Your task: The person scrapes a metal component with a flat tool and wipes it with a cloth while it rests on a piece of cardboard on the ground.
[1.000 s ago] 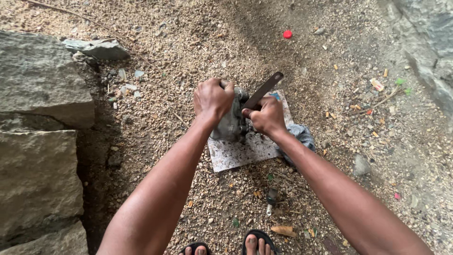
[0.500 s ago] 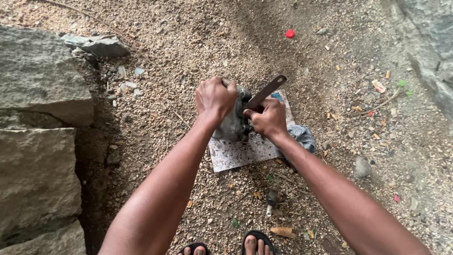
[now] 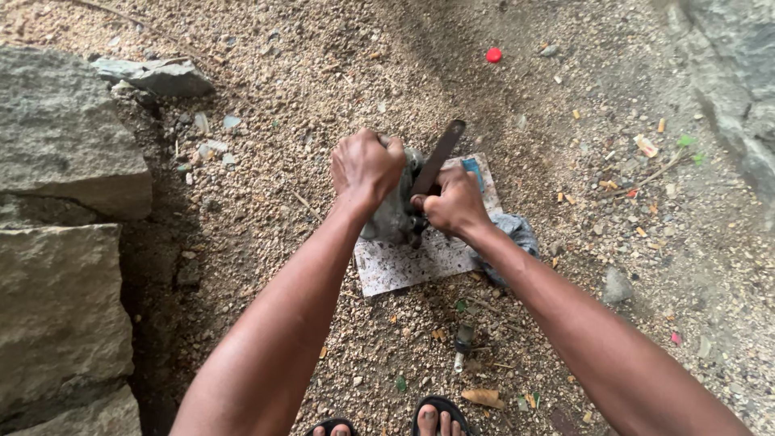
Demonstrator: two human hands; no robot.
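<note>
Gravelly ground lay underfoot; on a pale sheet (image 3: 408,262) sat a grey metal part (image 3: 395,211), likely heavy, rigid and greasy; the left hand (image 3: 367,165) clenched its top, the right hand (image 3: 454,202) gripped a dark flat bar (image 3: 437,157) against it.

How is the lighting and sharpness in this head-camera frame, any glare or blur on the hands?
Head view: soft, even daylight, no glare; left hand, right hand and flat dark tool are sharp; deep shade beside the stone blocks; forearms stretch wide toward the bottom edge.
</note>
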